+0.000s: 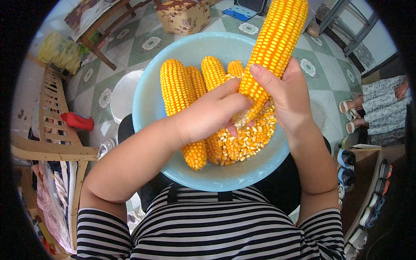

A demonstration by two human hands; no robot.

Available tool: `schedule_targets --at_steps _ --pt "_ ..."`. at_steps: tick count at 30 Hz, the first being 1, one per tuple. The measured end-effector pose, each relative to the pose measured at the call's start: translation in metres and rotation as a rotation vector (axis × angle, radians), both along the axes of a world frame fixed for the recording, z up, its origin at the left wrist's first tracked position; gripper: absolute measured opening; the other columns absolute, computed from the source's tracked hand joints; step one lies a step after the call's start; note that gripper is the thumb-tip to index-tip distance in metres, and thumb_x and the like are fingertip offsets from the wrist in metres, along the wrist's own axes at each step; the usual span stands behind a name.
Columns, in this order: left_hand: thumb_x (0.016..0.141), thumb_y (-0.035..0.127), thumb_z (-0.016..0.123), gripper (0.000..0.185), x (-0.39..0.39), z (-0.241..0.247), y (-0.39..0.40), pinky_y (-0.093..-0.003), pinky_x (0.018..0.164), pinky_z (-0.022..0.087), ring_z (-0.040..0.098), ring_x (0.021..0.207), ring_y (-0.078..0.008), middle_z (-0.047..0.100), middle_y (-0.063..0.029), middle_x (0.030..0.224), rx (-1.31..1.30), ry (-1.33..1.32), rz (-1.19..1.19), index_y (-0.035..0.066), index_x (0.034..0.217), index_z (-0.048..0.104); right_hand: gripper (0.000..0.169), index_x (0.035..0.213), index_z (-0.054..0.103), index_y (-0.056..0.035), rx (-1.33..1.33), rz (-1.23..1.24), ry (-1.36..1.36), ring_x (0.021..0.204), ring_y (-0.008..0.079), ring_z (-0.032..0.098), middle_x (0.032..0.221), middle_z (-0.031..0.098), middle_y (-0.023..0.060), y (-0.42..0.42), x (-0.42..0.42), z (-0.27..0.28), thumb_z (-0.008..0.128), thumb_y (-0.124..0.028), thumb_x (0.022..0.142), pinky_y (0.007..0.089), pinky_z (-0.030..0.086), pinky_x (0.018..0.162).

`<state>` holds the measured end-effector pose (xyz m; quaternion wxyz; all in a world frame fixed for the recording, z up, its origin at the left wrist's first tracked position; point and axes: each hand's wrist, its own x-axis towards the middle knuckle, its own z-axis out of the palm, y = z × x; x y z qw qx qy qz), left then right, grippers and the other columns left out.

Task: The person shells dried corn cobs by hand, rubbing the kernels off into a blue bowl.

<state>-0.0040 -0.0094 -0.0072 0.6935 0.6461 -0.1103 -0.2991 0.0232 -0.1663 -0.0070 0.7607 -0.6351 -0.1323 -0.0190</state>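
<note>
A large ear of yellow corn is tilted over a pale blue plastic basin in front of my body. My right hand wraps around the lower half of the ear, thumb along its near side. At the ear's lower end, where some cob is bare, my left hand presses with thumb and curled fingers. Loose corn kernels lie heaped in the basin beneath both hands. Several whole ears rest in the basin's left and middle, partly hidden by my left forearm.
A white round container stands left of the basin. Beyond are a red bottle, a wooden slatted frame and a wooden table. A floral-patterned box sits ahead. At right are a person's sandalled feet and a shoe rack.
</note>
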Motion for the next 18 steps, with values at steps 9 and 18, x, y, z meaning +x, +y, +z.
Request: schedule_targets --at_steps 9,18 --pt "0.084 0.013 0.039 0.039 -0.0032 0.0015 -0.0020 -0.0234 0.053 0.047 0.053 0.058 -0.0116 0.054 -0.0069 0.083 0.221 -0.231 0.021 0.001 0.121 0.038 0.046 0.100 0.045 0.0027 -0.060 -0.029 -0.061 0.074 0.0130 0.057 0.085 0.058 0.0064 0.0031 -0.0033 -0.0012 0.076 -0.015 0.070 0.0262 0.049 0.066" --pt "0.091 0.027 0.050 0.039 -0.0026 -0.0038 -0.0036 -0.0200 0.053 0.045 0.052 0.063 -0.0075 0.054 -0.0031 0.084 0.208 -0.252 -0.068 0.002 0.119 0.040 0.045 0.099 0.047 0.0028 -0.024 0.007 0.033 0.072 0.0125 0.057 0.085 0.058 0.0063 -0.0001 0.0012 -0.0016 0.075 -0.018 0.070 0.0254 0.048 0.064"
